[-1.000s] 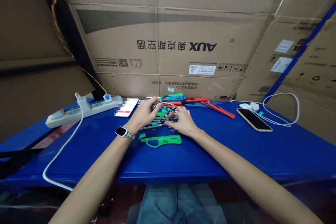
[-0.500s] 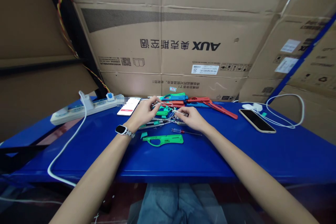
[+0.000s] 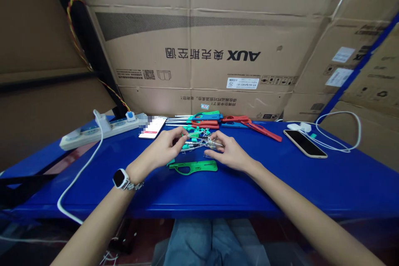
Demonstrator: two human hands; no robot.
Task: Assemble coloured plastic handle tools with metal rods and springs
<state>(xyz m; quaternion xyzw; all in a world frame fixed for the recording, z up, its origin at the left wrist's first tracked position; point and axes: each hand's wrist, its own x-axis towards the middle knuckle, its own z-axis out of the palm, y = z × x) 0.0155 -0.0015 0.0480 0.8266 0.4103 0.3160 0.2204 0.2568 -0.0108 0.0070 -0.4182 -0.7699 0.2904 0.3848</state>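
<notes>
Here, left hand [image 3: 162, 149] pinching thin wire [image 3: 195, 143], right hand [image 3: 229, 153] pinching clear piece [image 3: 213, 143].

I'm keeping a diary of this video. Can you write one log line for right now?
left hand: pinching thin wire | right hand: pinching small clear part | green handle: flat on blue table, below hands

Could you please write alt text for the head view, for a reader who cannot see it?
A person's left hand and right hand pinch small wiry parts above a green plastic handle on a blue table. Behind lie red, blue and green handles, two phones and cardboard boxes.
</notes>
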